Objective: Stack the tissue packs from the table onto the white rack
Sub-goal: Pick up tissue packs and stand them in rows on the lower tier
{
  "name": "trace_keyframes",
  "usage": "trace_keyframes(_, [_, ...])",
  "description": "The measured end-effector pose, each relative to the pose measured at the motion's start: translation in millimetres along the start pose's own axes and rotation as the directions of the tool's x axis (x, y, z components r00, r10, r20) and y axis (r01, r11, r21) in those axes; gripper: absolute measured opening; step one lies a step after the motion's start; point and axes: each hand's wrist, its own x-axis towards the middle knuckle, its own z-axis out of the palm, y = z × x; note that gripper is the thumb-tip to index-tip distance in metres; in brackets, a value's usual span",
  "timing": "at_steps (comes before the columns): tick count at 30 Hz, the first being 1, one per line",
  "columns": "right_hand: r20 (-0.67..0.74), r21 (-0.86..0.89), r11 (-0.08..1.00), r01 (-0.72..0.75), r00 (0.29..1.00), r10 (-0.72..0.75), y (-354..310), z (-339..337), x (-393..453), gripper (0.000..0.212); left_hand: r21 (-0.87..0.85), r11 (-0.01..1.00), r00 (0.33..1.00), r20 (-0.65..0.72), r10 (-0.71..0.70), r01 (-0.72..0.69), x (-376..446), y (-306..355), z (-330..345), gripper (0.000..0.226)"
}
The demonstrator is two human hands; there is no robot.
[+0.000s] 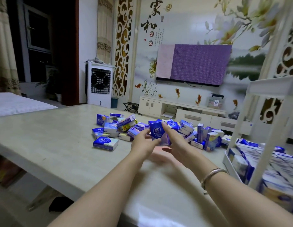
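Head view, and both arms reach in from the bottom of the frame, meeting just right of centre. The left hand (143, 142) and the right hand (174, 141) have a blue tissue pack (158, 132) between them, held upright above the counter (57, 145). The left fingers (145, 132) curl against the pack's left edge with the thumb along its lower front; the right fingers (167, 130) wrap its right edge from above, so both hands grip it. A bracelet (211, 173) sits on the right wrist, lower right of the frame.

Behind the hands, across the middle of the frame, a loose heap of tissue packs (122, 126) sprawls over the counter, some flat, some on edge, some leaning on one another. One flat pack (105, 143) lies apart at the heap's near left edge. More packs stand on end to the right of the hands.

Far right of the frame, the white rack (265, 145) rises on the counter, blurred, one slanting post in front. Its lower tray is filled with stacked packs (257, 154), rows of blue and white running off the right edge.

Background now: upper centre right, a wall television under a purple cloth (198, 63); below it a low white cabinet (183, 110). Left of centre stands a white air cooler (99, 84), and at the left edge the corner of a bed (16, 102).
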Motion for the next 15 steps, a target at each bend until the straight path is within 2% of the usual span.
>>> trace_keyframes(2, [0.016,-0.085,0.996,0.006,1.0,-0.004,0.4,-10.1,-2.8,0.057,0.098,0.994,0.999,0.011,0.049,-0.05,2.1,-2.2,-0.3,0.037])
trace_keyframes(3, [0.008,-0.125,0.992,0.024,1.0,-0.023,0.0,-14.1,-3.7,0.051,0.233,0.969,0.996,-0.013,0.089,-0.084,3.4,-3.6,-2.4,0.035])
trace_keyframes(4, [-0.016,-0.157,0.987,0.036,0.999,-0.039,-0.8,-18.3,-5.4,0.042,0.437,0.893,0.988,-0.058,0.146,-0.106,4.4,-5.5,-6.9,0.033])
trace_keyframes(6, [-0.057,-0.179,0.983,0.037,0.997,-0.048,-1.6,-25.4,-7.1,0.035,0.797,0.604,0.958,-0.154,0.242,-0.024,4.9,-12.5,-24.4,0.035])
trace_keyframes(8, [-0.056,-0.187,0.982,0.035,0.997,-0.046,-0.9,-30.1,-10.0,0.036,0.894,0.423,0.96,-0.232,0.154,0.148,5.5,-21.3,-45.9,0.04])
trace_keyframes(10, [-0.048,-0.218,0.976,0.007,0.999,-0.017,0.3,-31.6,-11.4,0.035,0.903,0.328,0.959,-0.283,-0.034,0.278,8.1,-31.8,-63.1,0.048])
trace_keyframes(12, [-0.054,-0.227,0.974,-0.018,0.999,0.006,0.5,-31.9,-13.3,0.026,0.891,0.298,0.938,-0.306,-0.165,0.343,9.5,-39.0,-72.3,0.051])
trace_keyframes(14, [-0.06,-0.224,0.974,-0.035,0.998,0.022,-1.2,-31.4,-15.7,0.019,0.882,0.367,0.955,-0.279,-0.103,0.297,12.6,-43.9,-77.3,0.043])
trace_keyframes(15, [-0.07,-0.219,0.975,-0.044,0.997,0.029,-2.6,-31.1,-17.2,0.021,0.862,0.45,0.968,-0.249,-0.025,0.233,14.3,-45.0,-78.1,0.037])
